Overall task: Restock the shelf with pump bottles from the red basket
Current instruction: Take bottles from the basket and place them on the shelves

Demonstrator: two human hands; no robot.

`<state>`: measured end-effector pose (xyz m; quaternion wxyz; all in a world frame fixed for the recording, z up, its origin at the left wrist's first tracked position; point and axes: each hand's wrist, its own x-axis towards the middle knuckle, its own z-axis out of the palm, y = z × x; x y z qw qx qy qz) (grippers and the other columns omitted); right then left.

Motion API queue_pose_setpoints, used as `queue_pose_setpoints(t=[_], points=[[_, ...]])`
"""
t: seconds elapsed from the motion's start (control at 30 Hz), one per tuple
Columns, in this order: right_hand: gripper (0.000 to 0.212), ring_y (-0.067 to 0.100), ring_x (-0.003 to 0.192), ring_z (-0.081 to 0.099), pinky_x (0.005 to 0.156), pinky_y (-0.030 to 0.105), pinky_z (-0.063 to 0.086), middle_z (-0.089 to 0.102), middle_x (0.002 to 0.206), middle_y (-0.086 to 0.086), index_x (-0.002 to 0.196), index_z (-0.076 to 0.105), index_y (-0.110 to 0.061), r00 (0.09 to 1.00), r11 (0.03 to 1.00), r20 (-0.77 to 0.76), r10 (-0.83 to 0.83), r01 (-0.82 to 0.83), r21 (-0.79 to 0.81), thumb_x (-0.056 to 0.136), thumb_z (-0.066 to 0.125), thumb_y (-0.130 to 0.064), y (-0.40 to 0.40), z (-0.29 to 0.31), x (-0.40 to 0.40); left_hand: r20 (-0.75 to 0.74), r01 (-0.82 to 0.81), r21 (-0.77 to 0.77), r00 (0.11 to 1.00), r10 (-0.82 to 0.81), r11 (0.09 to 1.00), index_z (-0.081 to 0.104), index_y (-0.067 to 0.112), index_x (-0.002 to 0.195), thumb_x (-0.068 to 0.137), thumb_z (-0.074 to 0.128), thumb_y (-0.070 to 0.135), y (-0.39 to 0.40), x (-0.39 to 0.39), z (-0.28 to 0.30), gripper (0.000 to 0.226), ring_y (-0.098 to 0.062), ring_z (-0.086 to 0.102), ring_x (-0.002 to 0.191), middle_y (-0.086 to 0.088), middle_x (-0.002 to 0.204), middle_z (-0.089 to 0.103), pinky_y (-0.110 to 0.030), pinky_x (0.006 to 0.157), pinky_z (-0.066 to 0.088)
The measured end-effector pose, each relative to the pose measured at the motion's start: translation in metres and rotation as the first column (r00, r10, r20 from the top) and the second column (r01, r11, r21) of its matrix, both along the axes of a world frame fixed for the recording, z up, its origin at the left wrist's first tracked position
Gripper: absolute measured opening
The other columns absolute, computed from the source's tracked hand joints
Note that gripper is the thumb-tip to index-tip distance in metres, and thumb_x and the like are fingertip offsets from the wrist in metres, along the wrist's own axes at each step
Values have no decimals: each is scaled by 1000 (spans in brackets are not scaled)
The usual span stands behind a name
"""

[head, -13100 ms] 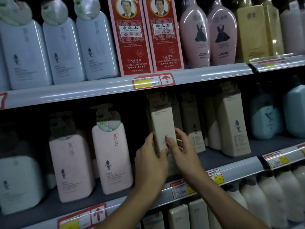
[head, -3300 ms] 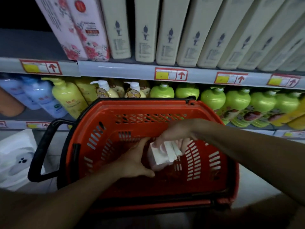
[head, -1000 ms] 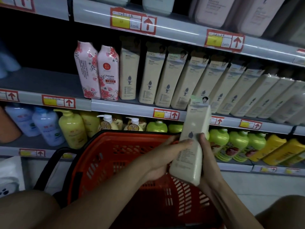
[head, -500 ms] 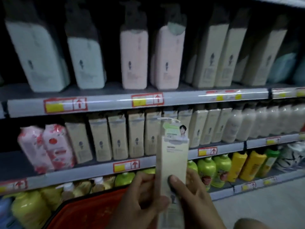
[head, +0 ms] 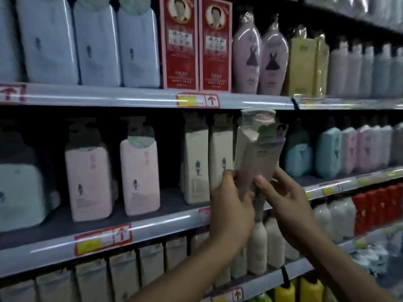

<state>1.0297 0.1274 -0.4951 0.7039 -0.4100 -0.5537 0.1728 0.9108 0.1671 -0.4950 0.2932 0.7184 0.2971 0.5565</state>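
Both hands grip the lower half of the cream pump bottle (head: 257, 158): the left hand (head: 231, 205) wraps its left side, the right hand (head: 285, 199) pinches it with the thumb in front. The bottle is tilted, held in front of the middle shelf (head: 152, 227), just right of the matching cream bottles (head: 206, 164).

Recommended: set it upright, label forward, and slide it in beside them without knocking the row.

Pink bottles (head: 111, 175) stand left of the cream bottles; red boxes (head: 196, 44) sit above. Lighting is dim.

Grey middle shelf (head: 152, 225) carries upright pink bottles (head: 139, 177) beside cream bottles (head: 194, 166).
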Motion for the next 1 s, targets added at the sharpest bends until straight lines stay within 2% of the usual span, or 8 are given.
queue_pose_setpoints(t=[0.2, 0.3, 0.43, 0.6, 0.7, 0.8, 0.9, 1.0], points=[[39, 12, 117, 67, 99, 28, 54, 72, 123, -2, 131, 63, -26, 998, 995, 65, -27, 21, 98, 95, 66, -13, 61, 20, 71, 14, -134, 52, 991, 133, 990, 58, 30, 123, 94, 61, 18, 54, 81, 16, 32, -9, 64, 110, 10, 119, 66, -37, 93, 57], [35, 11, 112, 69, 90, 20, 55, 76, 116, -2, 129, 64, -20, 996, 995, 87, -2, -7, 99, 95, 64, -9, 89, 20, 89, -4, -200, 49, 980, 200, 979, 54, 31, 130, 96, 58, 21, 70, 98, 14, 36, -9, 63, 113, 11, 123, 65, -37, 96, 55], [33, 11, 110, 70, 89, 18, 54, 75, 115, -1, 126, 64, -16, 996, 993, 86, -28, 17, 120, 96, 62, -3, 120, 11, 98, -132, -297, 90, 943, 307, 951, 46, 29, 138, 100, 42, 52, 84, 103, 11, 45, -16, 64, 113, 6, 126, 65, -41, 91, 56], [40, 11, 115, 68, 95, 27, 55, 72, 124, 0, 136, 56, -13, 988, 986, 122, -92, 73, 151, 97, 61, -4, 140, 5, 103, -233, -365, 138, 891, 389, 921, 46, 23, 126, 103, 42, 43, 82, 102, 25, 31, -24, 65, 104, -1, 115, 66, -42, 83, 55], [38, 8, 112, 69, 91, 23, 54, 73, 119, -7, 137, 57, -16, 975, 987, 184, -121, 98, 129, 99, 59, -9, 139, 6, 105, -288, -364, 142, 875, 390, 921, 46, 21, 117, 104, 42, 40, 75, 101, 32, 23, -26, 64, 100, -4, 109, 65, -43, 80, 55], [33, 3, 106, 69, 86, 17, 52, 74, 112, -11, 132, 60, -21, 964, 989, 233, -130, 108, 105, 100, 58, -10, 136, 10, 105, -306, -369, 121, 869, 388, 922, 42, 18, 110, 104, 43, 34, 69, 105, 37, 18, -26, 62, 97, -6, 105, 62, -35, 71, 49], [30, 0, 103, 69, 82, 14, 51, 75, 109, -11, 127, 60, -22, 956, 987, 256, -143, 120, 104, 99, 59, -11, 133, 13, 98, -266, -361, 88, 889, 371, 928, 43, 16, 106, 104, 43, 30, 66, 104, 38, 15, -20, 57, 80, 0, 90, 56, -30, 64, 43], [32, 4, 104, 69, 88, 25, 56, 73, 112, -10, 128, 57, -27, 928, 983, 327, -177, 148, 111, 97, 57, -26, 131, 18, 89, -233, -360, 27, 905, 356, 932, 41, 17, 103, 106, 41, 26, 61, 99, 39, 10, -9, 48, 67, 10, 79, 47, -23, 53, 38]])
